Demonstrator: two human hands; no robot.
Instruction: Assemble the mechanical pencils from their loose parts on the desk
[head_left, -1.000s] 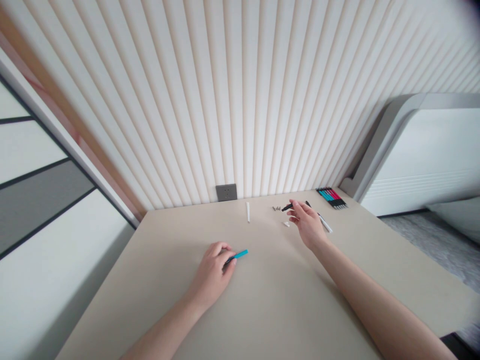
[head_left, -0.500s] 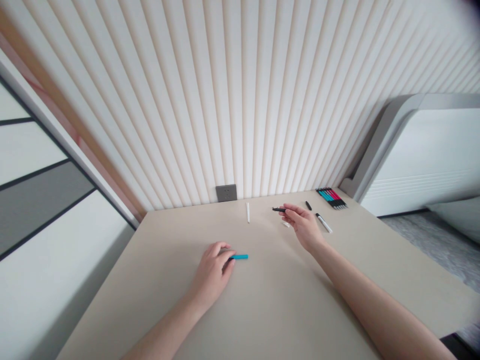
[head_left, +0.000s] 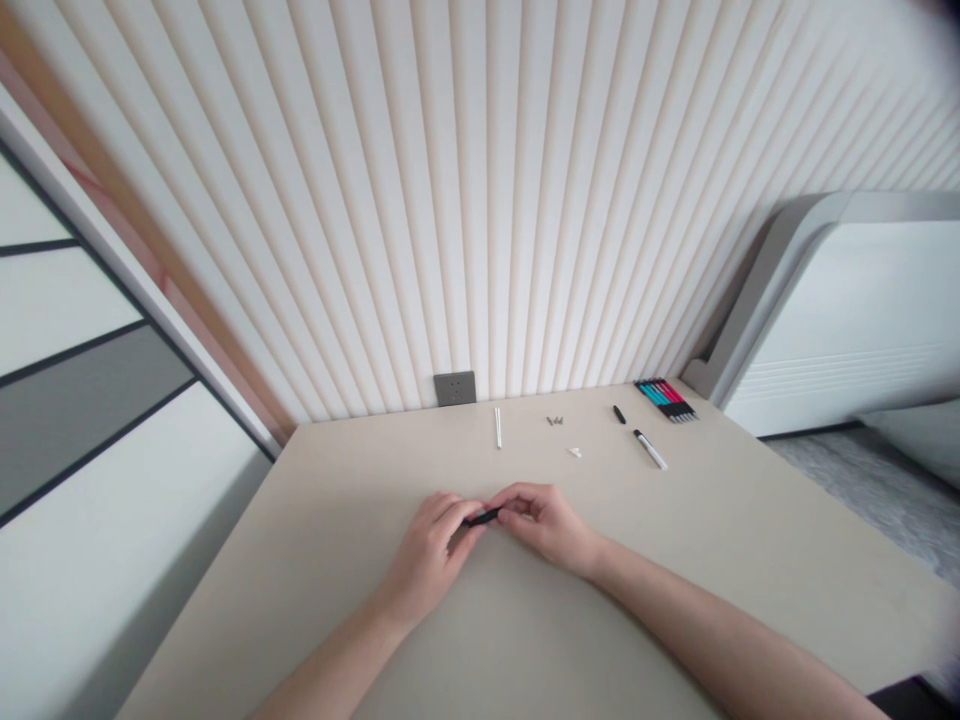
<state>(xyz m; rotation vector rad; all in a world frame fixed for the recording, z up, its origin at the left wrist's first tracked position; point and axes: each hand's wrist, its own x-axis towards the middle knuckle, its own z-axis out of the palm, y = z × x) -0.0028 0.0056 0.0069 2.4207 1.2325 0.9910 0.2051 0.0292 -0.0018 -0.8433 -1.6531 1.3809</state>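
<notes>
Between the fingers (head_left: 526,491) shows a slim, mostly black pen part (head_left: 484,517).

Dark socket (head_left: 454,388) low on ribbed wall (head_left: 465,200)

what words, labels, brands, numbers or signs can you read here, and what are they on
None can be read.
Black pen part being held: any print is too small and blurred.
White pen: too small to read.
Row of colored pens: too small to read.
Wall socket: holes show, no readable marking.
</notes>
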